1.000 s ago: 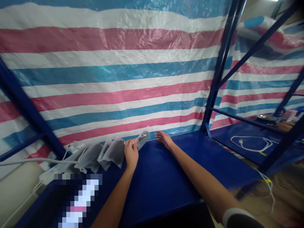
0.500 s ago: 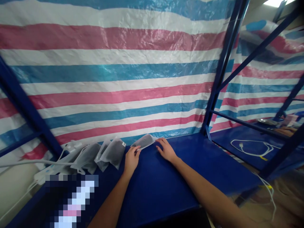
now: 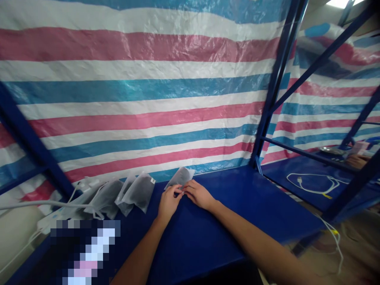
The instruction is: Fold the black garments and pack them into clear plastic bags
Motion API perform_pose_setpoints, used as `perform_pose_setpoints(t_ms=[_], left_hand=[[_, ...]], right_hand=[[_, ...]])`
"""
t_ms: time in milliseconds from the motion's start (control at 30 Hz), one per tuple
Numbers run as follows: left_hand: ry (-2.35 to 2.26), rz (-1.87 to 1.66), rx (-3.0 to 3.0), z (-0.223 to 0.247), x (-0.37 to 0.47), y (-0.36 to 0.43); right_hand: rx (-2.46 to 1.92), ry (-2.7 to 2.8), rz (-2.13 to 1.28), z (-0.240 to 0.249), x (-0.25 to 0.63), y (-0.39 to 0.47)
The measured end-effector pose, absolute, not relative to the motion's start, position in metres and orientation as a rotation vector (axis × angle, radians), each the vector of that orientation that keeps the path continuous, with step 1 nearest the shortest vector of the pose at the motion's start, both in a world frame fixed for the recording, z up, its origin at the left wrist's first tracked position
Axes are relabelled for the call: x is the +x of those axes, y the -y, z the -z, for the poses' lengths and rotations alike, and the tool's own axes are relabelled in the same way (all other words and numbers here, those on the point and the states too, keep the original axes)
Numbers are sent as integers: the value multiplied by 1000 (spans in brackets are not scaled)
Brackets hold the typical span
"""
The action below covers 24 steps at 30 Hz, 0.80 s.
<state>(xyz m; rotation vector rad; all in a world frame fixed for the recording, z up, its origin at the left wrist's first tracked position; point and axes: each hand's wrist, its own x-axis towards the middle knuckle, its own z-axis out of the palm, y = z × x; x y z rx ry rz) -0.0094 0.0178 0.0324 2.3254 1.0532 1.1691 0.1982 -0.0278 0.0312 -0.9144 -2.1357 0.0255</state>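
A frosted, see-through plastic bag (image 3: 180, 176) with something dark inside lies at the back of the blue table, against the striped sheet. My left hand (image 3: 170, 202) has its thumb and fingers closed on the bag's near edge. Beside it, the bent fingers of my right hand (image 3: 201, 194) pinch the same edge, the fingertips of both hands almost meeting. My fingers cover that edge. To the left, more frosted bags (image 3: 139, 192) with dark contents lean in a row, one with a small white label.
White cables and a power strip (image 3: 49, 221) lie at the left, near a blurred-out bright patch (image 3: 90, 253). Blue metal posts (image 3: 271, 91) frame the table. On the neighbouring table are a coiled white cable (image 3: 314, 192) and another person's hand (image 3: 358, 160).
My right hand has moved left and nearer, from the bag's far right end to its near edge beside my left hand. The bag now stands tilted more steeply.
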Motion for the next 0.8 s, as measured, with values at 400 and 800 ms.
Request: perform_pose_setpoints(t_ms=[400, 800], left_hand=[[-897, -1187, 2449, -30, -10, -18], [-742, -1290, 2541, -39, -19, -31]], right_hand=[[-1019, 2164, 37, -25, 199, 25], [-890, 2111, 223, -32, 201, 10]])
